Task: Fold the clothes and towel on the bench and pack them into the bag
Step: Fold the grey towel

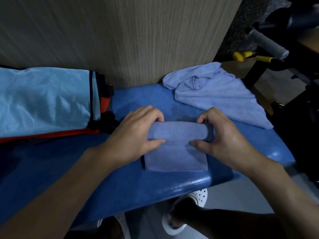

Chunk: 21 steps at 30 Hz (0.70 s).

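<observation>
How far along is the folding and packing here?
Done: nothing visibly packed in the bag. In hand: the left hand and right hand grip a half-rolled cloth on the bench. Left: the towel lies crumpled at the bench's far right; both pieces must go into the bag.

Dim interior, cool blue cast, wide-angle lens.
Glossy highlights on the bench (pixel 189 184) front lip and right corner; soft shadow across the towel (pixel 176 159) below its roll. At right the gym equipment (pixel 269 43) sinks near black. Lines of the wall panel (pixel 138 40) splay outward; lower corners smear soft, fine grain throughout.
</observation>
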Tool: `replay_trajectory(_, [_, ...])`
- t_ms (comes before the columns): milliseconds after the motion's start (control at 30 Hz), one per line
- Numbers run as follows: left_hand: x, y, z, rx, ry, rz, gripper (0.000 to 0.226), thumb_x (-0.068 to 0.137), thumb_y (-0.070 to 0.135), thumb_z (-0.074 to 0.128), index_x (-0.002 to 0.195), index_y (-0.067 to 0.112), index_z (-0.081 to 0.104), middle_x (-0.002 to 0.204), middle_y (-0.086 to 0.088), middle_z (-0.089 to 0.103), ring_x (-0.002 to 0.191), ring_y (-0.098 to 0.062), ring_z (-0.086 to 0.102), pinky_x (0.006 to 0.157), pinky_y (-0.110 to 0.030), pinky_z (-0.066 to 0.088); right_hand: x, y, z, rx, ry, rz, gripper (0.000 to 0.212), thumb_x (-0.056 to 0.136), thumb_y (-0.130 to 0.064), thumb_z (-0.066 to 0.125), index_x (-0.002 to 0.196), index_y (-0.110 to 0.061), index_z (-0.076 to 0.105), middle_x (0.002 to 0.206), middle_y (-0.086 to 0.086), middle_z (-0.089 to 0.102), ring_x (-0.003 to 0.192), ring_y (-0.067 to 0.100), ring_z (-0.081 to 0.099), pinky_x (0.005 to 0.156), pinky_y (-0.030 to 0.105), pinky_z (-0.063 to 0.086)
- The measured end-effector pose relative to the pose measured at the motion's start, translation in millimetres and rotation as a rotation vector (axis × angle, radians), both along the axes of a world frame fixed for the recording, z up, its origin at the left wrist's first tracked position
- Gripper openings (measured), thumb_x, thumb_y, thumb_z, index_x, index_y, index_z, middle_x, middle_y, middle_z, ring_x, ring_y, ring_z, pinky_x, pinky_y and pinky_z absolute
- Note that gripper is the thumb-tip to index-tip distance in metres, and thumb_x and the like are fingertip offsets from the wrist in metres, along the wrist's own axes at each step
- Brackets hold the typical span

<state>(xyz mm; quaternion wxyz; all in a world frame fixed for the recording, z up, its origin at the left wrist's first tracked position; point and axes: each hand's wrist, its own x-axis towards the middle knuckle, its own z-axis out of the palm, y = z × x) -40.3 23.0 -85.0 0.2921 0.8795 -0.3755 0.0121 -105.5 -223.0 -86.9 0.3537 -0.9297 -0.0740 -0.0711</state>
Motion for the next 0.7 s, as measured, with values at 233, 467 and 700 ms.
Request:
replay_trajectory(233, [-20,3,2,0.046,0.178,-0.146,0.039,0.078,0.065,0.061,0.084,0.031,0.043,0.118,0.017,0.050,0.113,0.000,0.049,0.096,-0.031,0.036,-9,-6,1,0.211,0.163,0.132,0.043,0.072,-0.070,0.066,0.074,-0.031,0.048,0.093,0.000,0.058,0.102,0.025,0.056,0.085,0.032,0.045])
replay_trajectory(467, [-19,-2,-1,-0.011,0.362,-0.135,0.033,0.079,0.054,0.067,0.092,0.030,0.049,0.108,0.011,0.061,0.104,-0.011,0.061,0.088,-0.039,0.048,-16,-8,7,-0.039,0.431,0.170,0.066,0.070,-0.060,0.076,0.127,-0.051,0.044,0.120,-0.023,0.051,0.120,0.000,0.043,0.109,0.038,0.036])
replay_trajectory(700, [-19,-3,3,0.171,0.410,-0.102,0.069,0.063,0.071,0.065,0.125,0.056,0.040,0.112,0.023,0.059,0.104,0.001,0.060,0.090,-0.035,0.051,-15,-2,10,-0.040,0.475,0.135,0.048,0.062,-0.058,0.080,0.099,-0.040,0.056,0.099,-0.015,0.059,0.096,0.001,0.055,0.086,0.032,0.051])
